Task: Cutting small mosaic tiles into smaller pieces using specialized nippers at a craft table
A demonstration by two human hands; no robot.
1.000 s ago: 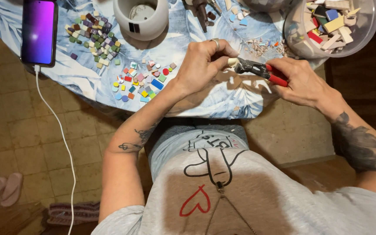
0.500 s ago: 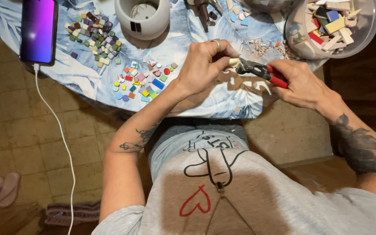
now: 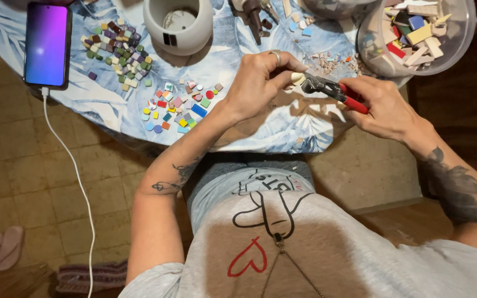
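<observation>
Red-handled nippers in right hand bite pale tile pinched by left hand.

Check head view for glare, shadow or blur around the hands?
Head view: sharp overall, no motion blur on the left hand or right hand; the lit purple phone screen is bright but not blown out; soft shadow under the red-handled nippers; floor and frame corners fall dim.

Hands w/ red-handled nippers slightly higher on table vs. 1 s ago.
</observation>
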